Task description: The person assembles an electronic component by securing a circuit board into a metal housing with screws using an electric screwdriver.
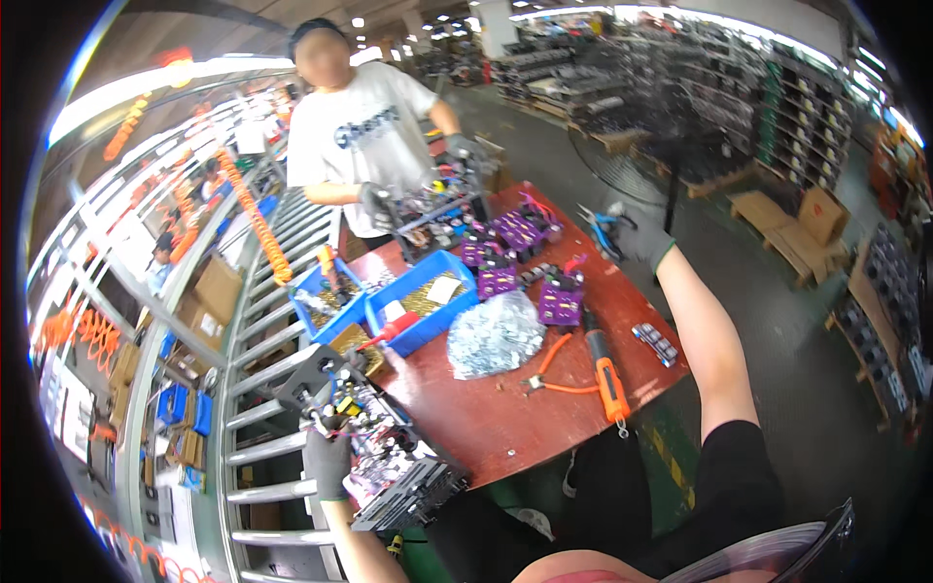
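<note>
My left hand [328, 461], in a grey glove, grips the side of an open metal chassis [384, 437] packed with wires and small parts. The chassis tilts over the near left corner of the red table [457, 428], beside the rollers. Past the table's right edge, my right hand [645, 243], also gloved, is closed around blue-handled pliers [606, 231]. Their jaws point up and to the left. Orange-handled pliers [562, 374] and an orange and black power screwdriver [606, 374] lie on the table between my hands.
Blue bins [428, 335] of small screws and a clear bag of parts [497, 333] stand mid-table, near several purple blocks [561, 299]. Across the table, a person [360, 126] with gloved hands holds another chassis [437, 214]. A roller conveyor [267, 418] runs along the left; a fan [671, 126] stands right.
</note>
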Available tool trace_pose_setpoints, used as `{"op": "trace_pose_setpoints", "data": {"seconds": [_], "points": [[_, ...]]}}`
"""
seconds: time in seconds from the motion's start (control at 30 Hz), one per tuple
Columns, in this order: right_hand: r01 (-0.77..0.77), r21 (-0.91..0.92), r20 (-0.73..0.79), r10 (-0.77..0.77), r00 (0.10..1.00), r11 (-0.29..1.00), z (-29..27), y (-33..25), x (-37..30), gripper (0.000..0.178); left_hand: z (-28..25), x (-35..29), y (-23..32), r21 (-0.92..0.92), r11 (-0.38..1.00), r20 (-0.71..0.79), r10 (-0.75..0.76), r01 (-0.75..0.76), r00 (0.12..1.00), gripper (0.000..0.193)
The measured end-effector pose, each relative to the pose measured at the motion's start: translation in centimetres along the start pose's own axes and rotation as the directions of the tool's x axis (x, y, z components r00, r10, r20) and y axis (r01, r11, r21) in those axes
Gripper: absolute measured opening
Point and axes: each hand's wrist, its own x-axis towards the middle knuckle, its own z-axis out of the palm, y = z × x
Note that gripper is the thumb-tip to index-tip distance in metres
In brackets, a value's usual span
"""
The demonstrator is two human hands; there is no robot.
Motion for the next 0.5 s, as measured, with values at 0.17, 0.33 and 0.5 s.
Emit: {"op": "trace_pose_setpoints", "data": {"seconds": [0.17, 0.33, 0.5], "points": [[-0.028, -0.127, -0.094, 0.017, 0.995, 0.992, -0.1, 1.8, -0.2, 0.031, 0.4, 0.0, 2.4, 0.055, 0.992, 0.008, 0.116, -0.116, 0.993, 0.021], [-0.059, -0.152, -0.157, 0.035, 0.987, 0.987, -0.6, 2.8, 0.9, 0.032, 0.3, -0.1, 0.9, 0.005, 0.988, -0.004, 0.154, -0.154, 0.988, 0.019], [-0.068, -0.217, -0.209, 0.022, 0.978, 0.974, -1.5, 3.7, 1.0, 0.032, 0.5, 0.4, 0.5, 0.027, 0.992, 0.016, 0.127, -0.127, 0.992, 0.018]]}}
